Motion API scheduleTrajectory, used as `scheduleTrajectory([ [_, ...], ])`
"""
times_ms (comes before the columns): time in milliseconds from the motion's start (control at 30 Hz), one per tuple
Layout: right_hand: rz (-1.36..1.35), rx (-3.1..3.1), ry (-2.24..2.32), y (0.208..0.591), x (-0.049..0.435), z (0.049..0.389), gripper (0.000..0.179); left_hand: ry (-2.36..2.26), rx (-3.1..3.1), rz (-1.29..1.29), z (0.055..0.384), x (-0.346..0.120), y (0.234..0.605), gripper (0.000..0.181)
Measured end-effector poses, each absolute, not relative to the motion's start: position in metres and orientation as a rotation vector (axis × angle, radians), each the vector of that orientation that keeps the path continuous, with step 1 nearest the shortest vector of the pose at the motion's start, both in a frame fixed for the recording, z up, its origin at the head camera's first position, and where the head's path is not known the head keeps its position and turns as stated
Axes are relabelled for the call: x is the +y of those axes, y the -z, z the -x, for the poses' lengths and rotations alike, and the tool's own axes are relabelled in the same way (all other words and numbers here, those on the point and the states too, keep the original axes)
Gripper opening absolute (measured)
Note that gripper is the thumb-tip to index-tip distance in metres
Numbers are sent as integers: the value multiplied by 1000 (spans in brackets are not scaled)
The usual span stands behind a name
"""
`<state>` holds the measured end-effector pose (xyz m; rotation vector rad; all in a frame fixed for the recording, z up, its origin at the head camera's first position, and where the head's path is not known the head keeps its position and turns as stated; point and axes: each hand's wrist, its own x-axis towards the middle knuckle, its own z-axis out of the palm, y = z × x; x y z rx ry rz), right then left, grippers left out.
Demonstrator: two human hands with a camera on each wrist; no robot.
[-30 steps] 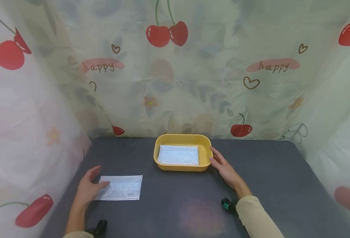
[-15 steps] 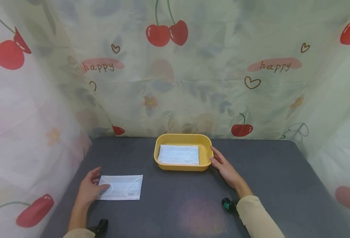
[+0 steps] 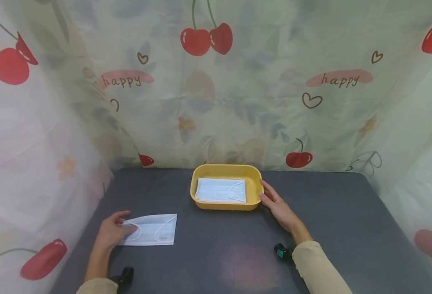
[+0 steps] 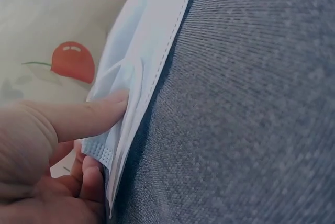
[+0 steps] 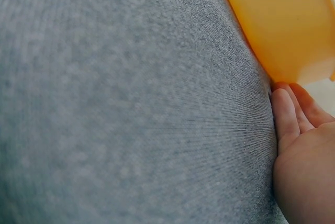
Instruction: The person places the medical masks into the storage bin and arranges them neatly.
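A light blue disposable face mask (image 3: 157, 229) with white ear loops lies at the left of the table. My left hand (image 3: 110, 232) pinches its left end, thumb on top and fingers below, as the left wrist view shows with the thumb (image 4: 94, 114) across an ear loop. That end is slightly raised and bowed. Near the back edge, a yellow tray (image 3: 254, 192) holds another face mask (image 3: 219, 190), lying flat. My right hand (image 3: 283, 212) touches the tray's right end with its fingers fairly straight. In the right wrist view, the fingertips meet the tray's yellow wall (image 5: 288, 25).
A dark grey cloth-covered table (image 3: 208, 253) carries everything. Behind it and at both sides hangs a pale curtain (image 3: 252, 102) printed with cherries. Black devices sit at both wrists, one (image 3: 125, 277) at the left and one (image 3: 282, 252) at the right.
My left thumb and fingers have closed on the mask's left end, which has lifted a little and bowed. The right hand and the tray have stayed put.
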<state>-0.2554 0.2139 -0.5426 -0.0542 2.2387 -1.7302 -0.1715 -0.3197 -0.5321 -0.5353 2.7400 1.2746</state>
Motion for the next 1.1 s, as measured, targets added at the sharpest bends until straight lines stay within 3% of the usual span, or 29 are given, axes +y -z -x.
scheduleTrajectory([
  [200, 40, 2244, 1716, 542, 214, 256, 60, -1257, 2737, 537, 173, -318, 530, 51],
  [467, 59, 2233, 1735, 543, 214, 255, 60, -1183, 2755, 488, 173, -319, 525, 56],
  [800, 52, 2231, 1729, 544, 214, 258, 59, -1233, 2801, 412, 175, -323, 518, 36],
  [1100, 56, 2236, 1724, 543, 215, 258, 60, -1386, 2673, 454, 175, -326, 517, 49],
])
